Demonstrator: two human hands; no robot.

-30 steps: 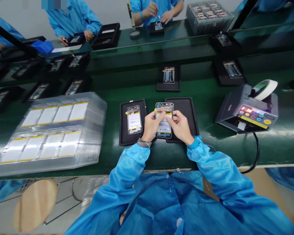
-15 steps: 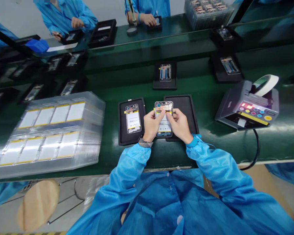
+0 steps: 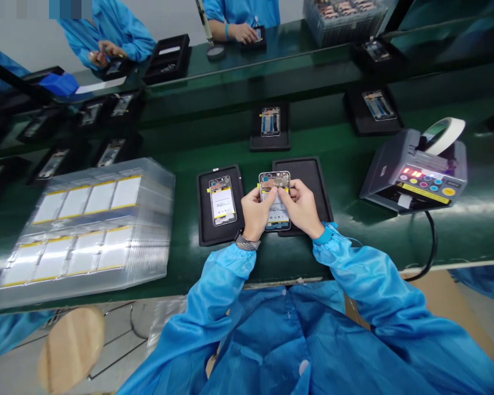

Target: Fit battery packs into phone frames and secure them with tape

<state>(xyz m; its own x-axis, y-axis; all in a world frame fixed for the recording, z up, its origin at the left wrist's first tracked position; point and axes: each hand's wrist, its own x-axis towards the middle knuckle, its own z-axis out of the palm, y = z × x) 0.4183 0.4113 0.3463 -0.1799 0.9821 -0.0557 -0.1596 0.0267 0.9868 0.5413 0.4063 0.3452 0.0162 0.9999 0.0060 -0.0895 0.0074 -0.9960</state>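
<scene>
My left hand (image 3: 256, 211) and right hand (image 3: 303, 207) grip one open phone chassis (image 3: 275, 202) between them, fingers closed on its long edges, both thumbs pressing near the yellow strip at the top of its fitted battery. The chassis sits tilted above the near left corner of an empty black tray (image 3: 308, 181) on the green surface (image 3: 346, 153). Just to the left, a second black tray (image 3: 202, 219) carries another phone chassis with battery (image 3: 223, 200). Further left stands a stack of clear battery trays (image 3: 90, 219). To the right sits a grey tape dispenser (image 3: 414, 175) with lit buttons and a white tape roll (image 3: 447, 134).
</scene>
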